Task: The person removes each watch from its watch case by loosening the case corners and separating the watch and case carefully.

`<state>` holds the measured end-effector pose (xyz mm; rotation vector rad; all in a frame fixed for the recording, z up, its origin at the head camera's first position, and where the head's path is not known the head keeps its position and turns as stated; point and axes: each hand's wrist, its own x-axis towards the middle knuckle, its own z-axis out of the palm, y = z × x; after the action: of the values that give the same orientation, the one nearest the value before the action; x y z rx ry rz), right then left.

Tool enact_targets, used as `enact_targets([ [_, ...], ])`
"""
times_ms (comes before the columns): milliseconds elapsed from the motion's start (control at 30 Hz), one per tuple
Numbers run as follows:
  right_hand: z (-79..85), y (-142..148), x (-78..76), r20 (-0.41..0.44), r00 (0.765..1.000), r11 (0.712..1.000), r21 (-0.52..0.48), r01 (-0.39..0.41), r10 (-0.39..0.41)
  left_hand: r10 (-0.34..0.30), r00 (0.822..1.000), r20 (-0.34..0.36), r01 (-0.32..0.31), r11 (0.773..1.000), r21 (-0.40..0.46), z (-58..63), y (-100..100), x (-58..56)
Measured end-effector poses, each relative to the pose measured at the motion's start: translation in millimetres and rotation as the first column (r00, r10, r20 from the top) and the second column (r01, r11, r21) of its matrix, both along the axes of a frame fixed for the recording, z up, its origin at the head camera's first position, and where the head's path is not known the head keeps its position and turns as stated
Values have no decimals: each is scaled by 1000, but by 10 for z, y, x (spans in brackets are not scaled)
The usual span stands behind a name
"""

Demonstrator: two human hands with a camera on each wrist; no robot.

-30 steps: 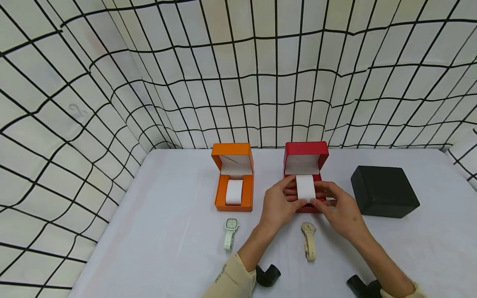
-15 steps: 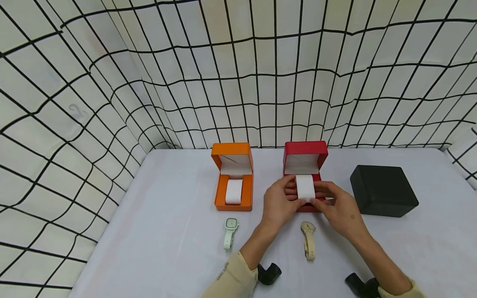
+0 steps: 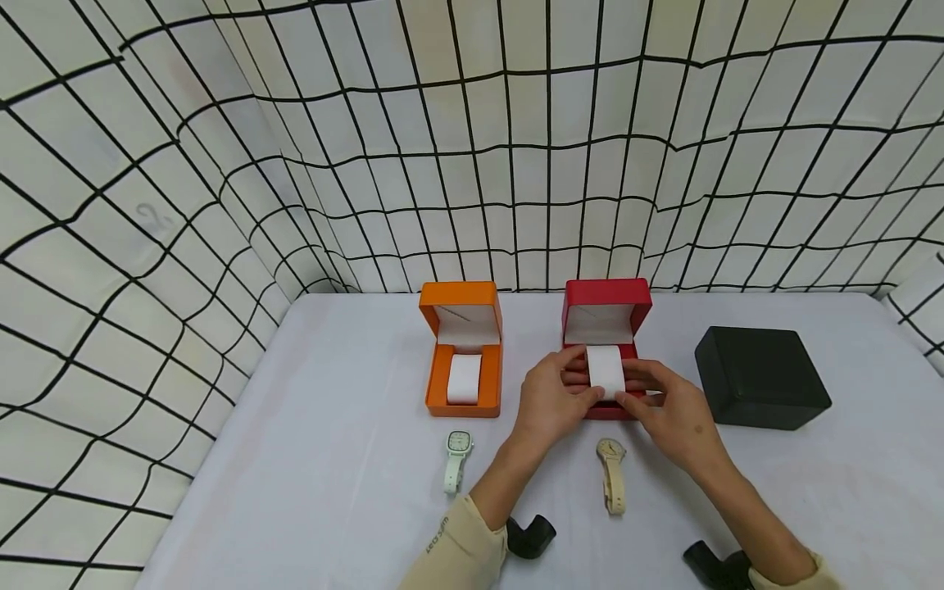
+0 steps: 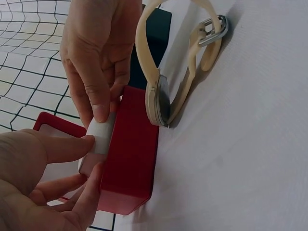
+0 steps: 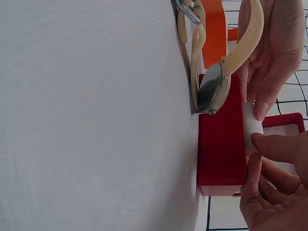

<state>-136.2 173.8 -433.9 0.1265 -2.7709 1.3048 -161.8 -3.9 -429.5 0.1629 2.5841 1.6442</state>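
Note:
A red watch box (image 3: 607, 292) stands with its lid up, and a white watch cushion (image 3: 606, 371) sits in its base. My left hand (image 3: 547, 401) pinches the cushion from the left, thumb on its near end. From the other side my right hand (image 3: 682, 422) pinches it too, thumb tip close to the left one. In the left wrist view both thumbs press on the white cushion (image 4: 100, 137), just over the box wall (image 4: 130, 154). A cream wristwatch (image 3: 611, 475) lies in front of the box, its strap looped upright in the right wrist view.
To the left, an orange watch box (image 3: 488, 397) stands with its lid up, holding its own white cushion (image 3: 463, 379). A mint-green wristwatch (image 3: 457, 460) lies before it. A black box (image 3: 763, 373) sits at right. Black netting (image 3: 546, 147) rises behind the white table (image 3: 332, 459).
The near end of the white cushion and both thumbs have risen very slightly in the head view. Otherwise the hands, boxes and watches look the same.

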Motion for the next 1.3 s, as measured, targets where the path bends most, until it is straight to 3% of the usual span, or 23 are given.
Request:
enact_targets([
  [400,-24,-7,1,31,1000,1000,-19,0,0,-12,1000,0,12,1000,-29,38,-19,-14],
  [1300,-22,-14,-16,-44,999,1000,27,7,-6,1,1000,25,0,999,-46,54,-3,-61],
])
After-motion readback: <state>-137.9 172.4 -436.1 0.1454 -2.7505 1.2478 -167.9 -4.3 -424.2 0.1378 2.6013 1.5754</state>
